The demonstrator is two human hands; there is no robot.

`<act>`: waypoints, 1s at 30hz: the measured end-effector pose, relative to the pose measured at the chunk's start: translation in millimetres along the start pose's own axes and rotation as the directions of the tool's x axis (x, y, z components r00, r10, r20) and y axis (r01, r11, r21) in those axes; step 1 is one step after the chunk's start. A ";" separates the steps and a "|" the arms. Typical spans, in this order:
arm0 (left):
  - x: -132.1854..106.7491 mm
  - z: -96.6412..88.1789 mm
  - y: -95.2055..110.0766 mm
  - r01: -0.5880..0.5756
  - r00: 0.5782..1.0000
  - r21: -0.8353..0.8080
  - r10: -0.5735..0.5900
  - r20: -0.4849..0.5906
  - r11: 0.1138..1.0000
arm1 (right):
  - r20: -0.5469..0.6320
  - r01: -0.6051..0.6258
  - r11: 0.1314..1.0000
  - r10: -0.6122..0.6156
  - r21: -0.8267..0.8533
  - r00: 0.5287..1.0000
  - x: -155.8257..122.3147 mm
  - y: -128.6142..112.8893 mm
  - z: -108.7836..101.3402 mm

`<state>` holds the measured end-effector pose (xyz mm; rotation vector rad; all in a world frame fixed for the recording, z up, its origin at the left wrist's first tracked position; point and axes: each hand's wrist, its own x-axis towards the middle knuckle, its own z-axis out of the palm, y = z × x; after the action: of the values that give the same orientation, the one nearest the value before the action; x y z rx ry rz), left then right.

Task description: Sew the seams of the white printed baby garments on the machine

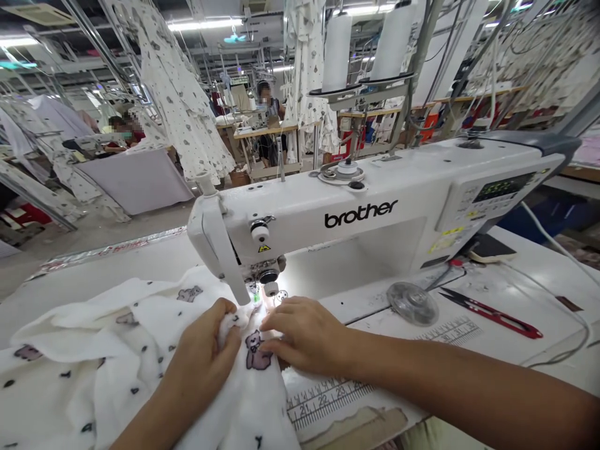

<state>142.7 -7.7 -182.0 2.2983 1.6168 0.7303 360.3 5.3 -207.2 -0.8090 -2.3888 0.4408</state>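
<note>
White fleecy fabric [117, 350] printed with bears spreads over the left of the table and runs up to the needle area of a white sewing machine [300, 212]. My left hand [206, 344] is closed on a bunched fold of it, thumb against fingers, just in front of the presser foot. To the right, my right hand [304, 334] rests over the fabric's edge beside a printed bear, its fingers bent towards the needle and the thumb on the cloth. The fingertips partly hide the presser foot and the stitching spot.
Red-handled thread snips [497, 312] and a clear round dish [412, 303] lie right of my right hand. A ruler strip [328, 400] runs along the table's front. Thread cones [336, 53] stand above the machine. Hanging printed fabric [173, 94] and people at other machines are beyond.
</note>
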 end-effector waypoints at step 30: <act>-12.1 6.1 -1.9 -0.539 0.837 0.154 0.506 0.209 0.828 | 0.323 0.552 0.786 -0.465 -0.278 0.824 0.8 10.5 -14.9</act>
<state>141.1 -17.7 -191.2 2.9165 1.0240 0.4699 373.6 15.6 -200.1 -0.2122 -2.8265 -0.1452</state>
